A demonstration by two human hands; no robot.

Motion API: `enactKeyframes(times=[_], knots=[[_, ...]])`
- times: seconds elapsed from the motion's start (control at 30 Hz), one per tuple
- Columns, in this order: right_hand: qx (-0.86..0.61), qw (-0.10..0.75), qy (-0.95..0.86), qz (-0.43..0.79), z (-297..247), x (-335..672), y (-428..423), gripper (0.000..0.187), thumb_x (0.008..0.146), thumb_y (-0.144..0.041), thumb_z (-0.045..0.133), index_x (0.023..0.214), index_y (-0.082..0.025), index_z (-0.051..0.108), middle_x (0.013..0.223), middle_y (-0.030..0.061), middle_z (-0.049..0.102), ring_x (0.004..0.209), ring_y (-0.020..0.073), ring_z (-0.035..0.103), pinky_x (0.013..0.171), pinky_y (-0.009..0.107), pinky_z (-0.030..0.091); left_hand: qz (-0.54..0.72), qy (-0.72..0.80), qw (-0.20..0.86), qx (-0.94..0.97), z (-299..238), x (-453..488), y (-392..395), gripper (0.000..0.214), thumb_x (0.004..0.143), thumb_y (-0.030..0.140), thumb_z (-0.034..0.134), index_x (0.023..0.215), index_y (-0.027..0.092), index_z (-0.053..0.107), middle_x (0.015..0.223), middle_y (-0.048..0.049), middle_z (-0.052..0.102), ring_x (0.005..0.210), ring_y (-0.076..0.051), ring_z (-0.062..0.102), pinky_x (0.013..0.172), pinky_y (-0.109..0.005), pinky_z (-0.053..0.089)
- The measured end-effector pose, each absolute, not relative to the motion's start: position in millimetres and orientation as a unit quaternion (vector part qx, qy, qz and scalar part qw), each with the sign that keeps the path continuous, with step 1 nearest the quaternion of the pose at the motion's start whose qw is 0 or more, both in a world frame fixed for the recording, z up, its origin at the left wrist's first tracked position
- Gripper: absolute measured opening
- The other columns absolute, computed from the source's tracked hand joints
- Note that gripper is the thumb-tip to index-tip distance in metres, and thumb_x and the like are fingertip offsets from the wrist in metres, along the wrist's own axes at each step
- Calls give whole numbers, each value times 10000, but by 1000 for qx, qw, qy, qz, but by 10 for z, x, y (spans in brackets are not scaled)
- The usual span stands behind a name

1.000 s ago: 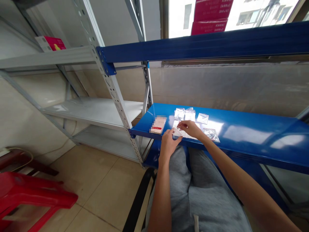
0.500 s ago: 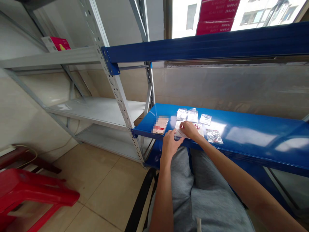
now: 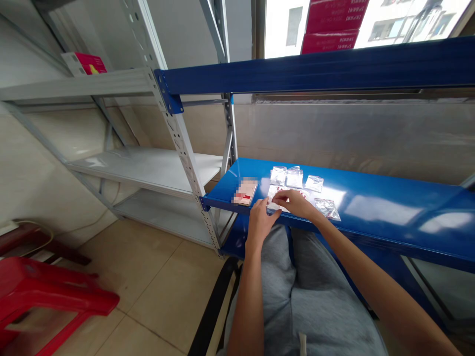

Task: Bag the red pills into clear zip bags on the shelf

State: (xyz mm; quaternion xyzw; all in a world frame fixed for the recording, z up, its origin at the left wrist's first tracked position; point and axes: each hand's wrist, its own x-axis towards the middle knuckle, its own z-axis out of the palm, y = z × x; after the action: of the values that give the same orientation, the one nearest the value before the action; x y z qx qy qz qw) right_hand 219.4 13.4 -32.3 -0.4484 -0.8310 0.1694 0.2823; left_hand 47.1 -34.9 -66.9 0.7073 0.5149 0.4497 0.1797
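Note:
Both my hands meet at the front edge of a blue shelf (image 3: 371, 207). My left hand (image 3: 260, 222) pinches the near edge of a clear plastic bag (image 3: 276, 192) that holds small red pieces. My right hand (image 3: 297, 202) lies on top of the same bag, its fingers closed on it. Several small clear zip bags (image 3: 295, 177) lie just behind the hands, and one more zip bag (image 3: 328, 207) sits to the right of my right wrist.
A small card or box (image 3: 245, 191) lies on the shelf's left end. Grey metal shelving (image 3: 148, 170) stands to the left, a pink box (image 3: 85, 63) on its upper level. Red plastic stools (image 3: 48, 296) stand on the tiled floor. Red cartons (image 3: 330, 24) sit at the window.
My right hand has shifted slightly forward and down over the bag, closer to my left hand. The view has moved a little.

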Motion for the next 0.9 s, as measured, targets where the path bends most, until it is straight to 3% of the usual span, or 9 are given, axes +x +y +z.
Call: enactKeyframes(times=[0.23, 0.47, 0.7, 0.9], knots=[[-535, 230, -810, 61, -561, 2206, 222, 185, 899, -174, 657, 1054, -148, 753, 958, 107, 758, 888, 224, 673, 790, 282, 448, 439, 528, 182, 704, -720, 464, -328, 419, 842, 322, 757, 1226, 187, 656, 1073, -90, 686, 976, -229, 674, 902, -345, 533], [-518, 221, -823, 69, -605, 2127, 204, 186, 908, -132, 596, 977, -162, 766, 918, 93, 738, 891, 213, 655, 803, 274, 430, 438, 530, 191, 700, -754, 436, -322, 470, 836, 342, 764, 1265, 191, 645, 1105, -100, 690, 985, -234, 681, 912, -348, 532], [-506, 213, -833, 69, -591, 2102, 237, 200, 892, -162, 671, 1063, -177, 771, 923, 83, 747, 877, 217, 660, 787, 277, 421, 435, 529, 192, 703, -794, 429, -306, 457, 834, 314, 763, 1260, 191, 653, 1105, -97, 696, 1017, -236, 672, 929, -352, 524], [-506, 223, -829, 83, -600, 2066, 255, 201, 860, -111, 648, 982, -178, 793, 892, 77, 758, 820, 201, 658, 745, 268, 420, 432, 532, 188, 703, -797, 418, -310, 476, 830, 321, 765, 1272, 183, 654, 1104, -107, 702, 1016, -243, 676, 931, -365, 525]])
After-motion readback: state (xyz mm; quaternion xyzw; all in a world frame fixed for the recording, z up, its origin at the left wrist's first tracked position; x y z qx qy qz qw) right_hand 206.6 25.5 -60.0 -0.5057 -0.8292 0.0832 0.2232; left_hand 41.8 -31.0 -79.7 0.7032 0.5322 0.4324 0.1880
